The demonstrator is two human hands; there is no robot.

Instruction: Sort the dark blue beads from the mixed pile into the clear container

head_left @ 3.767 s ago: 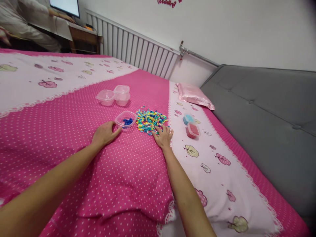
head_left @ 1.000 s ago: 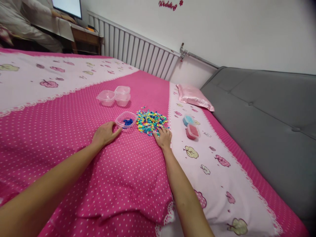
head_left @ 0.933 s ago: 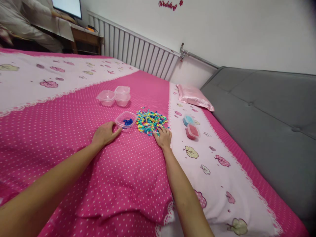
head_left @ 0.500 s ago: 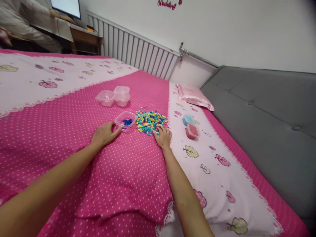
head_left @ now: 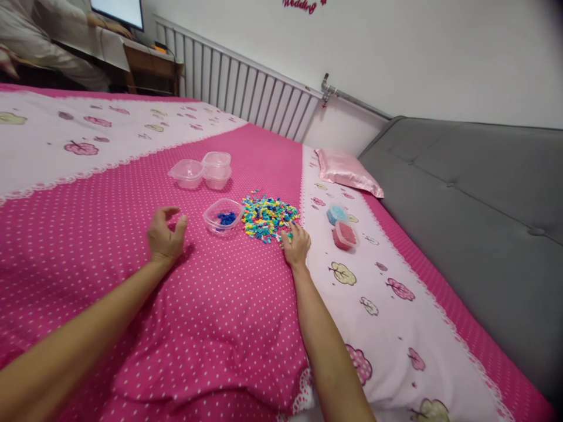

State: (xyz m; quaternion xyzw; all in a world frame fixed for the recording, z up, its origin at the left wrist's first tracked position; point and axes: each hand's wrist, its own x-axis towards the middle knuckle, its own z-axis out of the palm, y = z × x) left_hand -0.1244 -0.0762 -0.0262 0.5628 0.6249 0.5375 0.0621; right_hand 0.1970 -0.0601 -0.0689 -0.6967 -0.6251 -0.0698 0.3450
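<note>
A loose heap of small colourful pieces (head_left: 267, 215), in yellow, teal, blue and white, lies on the pink dotted bedspread (head_left: 229, 281). My right hand (head_left: 298, 243) rests at the heap's near right edge, fingers apart and touching the pieces there. Just left of the heap stands a clear plastic tub (head_left: 213, 221) holding a small cluster of dark blue pieces (head_left: 226, 218). My left hand (head_left: 166, 235) is raised left of that tub, apart from it, with thumb and fingers spread around nothing.
Behind the tub, more clear plastic tubs (head_left: 189, 174) sit together. To the right are a tub of light blue pieces (head_left: 337, 214) and a tub of red pieces (head_left: 345, 235). A pink pillow (head_left: 347, 172) lies near the grey headboard (head_left: 461, 176). A person (head_left: 39, 44) sits at a desk.
My left hand has let go of the tub's side and moved left, its fingers opening. My right hand has shifted slightly right and toward me along the heap's edge.
</note>
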